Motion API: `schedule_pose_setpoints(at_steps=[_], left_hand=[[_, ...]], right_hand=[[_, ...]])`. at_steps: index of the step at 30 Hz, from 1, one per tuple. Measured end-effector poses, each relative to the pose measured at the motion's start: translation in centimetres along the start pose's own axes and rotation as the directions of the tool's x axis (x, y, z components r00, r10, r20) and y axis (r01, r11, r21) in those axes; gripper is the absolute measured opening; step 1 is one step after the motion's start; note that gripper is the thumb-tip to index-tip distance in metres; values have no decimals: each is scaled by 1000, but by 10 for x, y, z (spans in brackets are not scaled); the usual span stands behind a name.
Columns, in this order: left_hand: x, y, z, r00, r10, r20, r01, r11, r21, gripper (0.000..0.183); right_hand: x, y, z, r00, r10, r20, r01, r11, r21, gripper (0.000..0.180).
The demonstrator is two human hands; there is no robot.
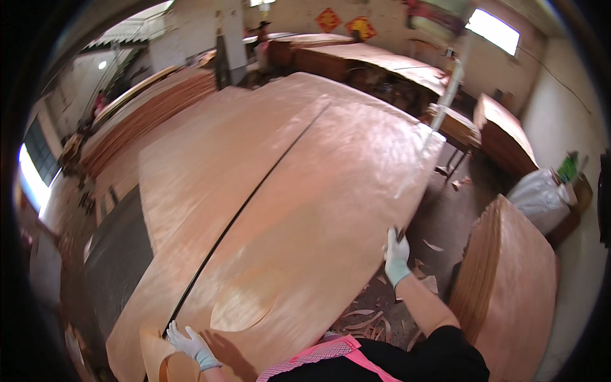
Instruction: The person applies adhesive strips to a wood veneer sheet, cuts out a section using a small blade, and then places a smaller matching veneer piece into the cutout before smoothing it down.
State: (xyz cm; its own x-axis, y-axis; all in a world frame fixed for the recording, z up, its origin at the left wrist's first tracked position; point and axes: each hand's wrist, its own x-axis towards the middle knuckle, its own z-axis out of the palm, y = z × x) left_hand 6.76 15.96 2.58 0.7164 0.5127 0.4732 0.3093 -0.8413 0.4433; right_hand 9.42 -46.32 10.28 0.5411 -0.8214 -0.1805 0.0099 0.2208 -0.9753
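Large wood veneer sheets (305,205) lie stacked in front of me, their corners at differing angles. A long thin black strip (248,200) runs diagonally across the top sheet. My left hand (191,344), in a white glove, is at the strip's near end with fingers apart, by a curled veneer piece (152,351). Whether it presses on the strip is unclear. At the right edge of the sheets, my gloved right hand (397,255) is closed around a small dark object (401,235), perhaps a knife, mostly hidden by the fingers. An oval patch (243,305) shows in the veneer near me.
Veneer offcuts (367,324) litter the floor to the right. A veneer stack (506,281) stands close on my right, near a white plastic sack (539,193). More stacks (152,114) rise at left and back. A person (262,45) is far behind, near a pillar (231,43).
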Motion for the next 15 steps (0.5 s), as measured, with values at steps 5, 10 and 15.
schedule_pose_setpoints(at_steps=[5,10,15], left_hand=[[6,89,28,976,207,63,-194,967,-168,50],[-2,161,39,913,406,36,-371,865,-338,40],[-26,232,15,887,305,347,57,672,-738,29]], right_hand=[[88,-145,8,711,-697,93,700,691,-182,62],[48,-249,41,658,-743,122,753,645,-131,28],[2,-168,55,729,-609,312,565,793,229,10]])
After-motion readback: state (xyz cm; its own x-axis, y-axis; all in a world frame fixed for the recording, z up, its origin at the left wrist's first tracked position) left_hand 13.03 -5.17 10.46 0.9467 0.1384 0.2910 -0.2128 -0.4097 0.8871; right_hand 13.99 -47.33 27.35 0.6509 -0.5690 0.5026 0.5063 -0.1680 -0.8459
